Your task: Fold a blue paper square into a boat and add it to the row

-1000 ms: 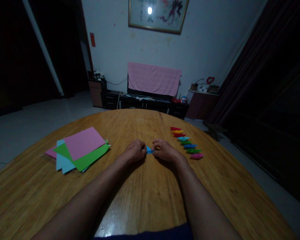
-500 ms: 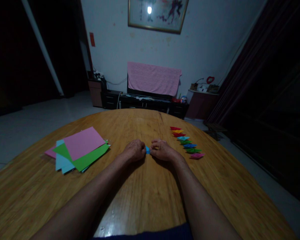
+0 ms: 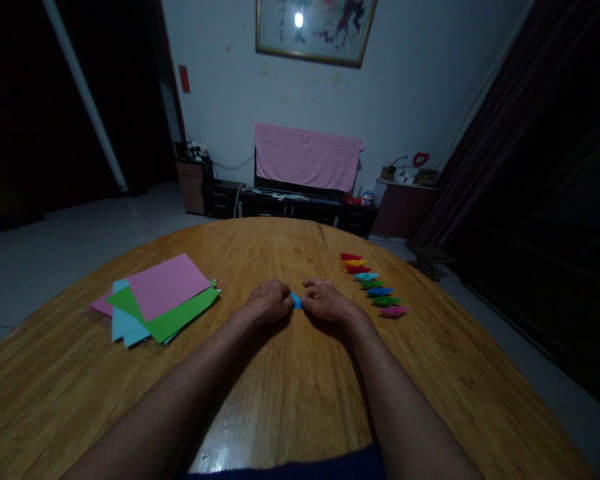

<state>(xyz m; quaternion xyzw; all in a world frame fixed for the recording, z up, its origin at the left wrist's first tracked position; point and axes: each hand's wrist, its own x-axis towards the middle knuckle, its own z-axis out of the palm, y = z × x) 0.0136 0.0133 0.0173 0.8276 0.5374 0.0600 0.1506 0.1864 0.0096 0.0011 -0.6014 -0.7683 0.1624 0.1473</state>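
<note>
Small blue folded paper piece [image 3: 296, 301] here, pinched between the two hands and barely showing past the fingertips! The left hand [image 3: 269, 301] curls in from its left side, the right hand [image 3: 327, 301] closes in from its right, both clenched on it just above the wooden tabletop [image 3: 300, 400]. The fingers hide most of the paper, so its exact shape can't be called from here. Ahead and to the right of the right hand, a row of small folded paper diamonds [image 3: 371, 285] runs in red, yellow, blue, green and pink; out past the left hand lies a loose stack of coloured paper sheets [image 3: 163, 297]. The danger? A piece this tiny could slip away if either grip slackens, uneven pressure could skew a crease, and a wide swing of the right hand could knock that row out of line. Dim light won't help either!
</note>
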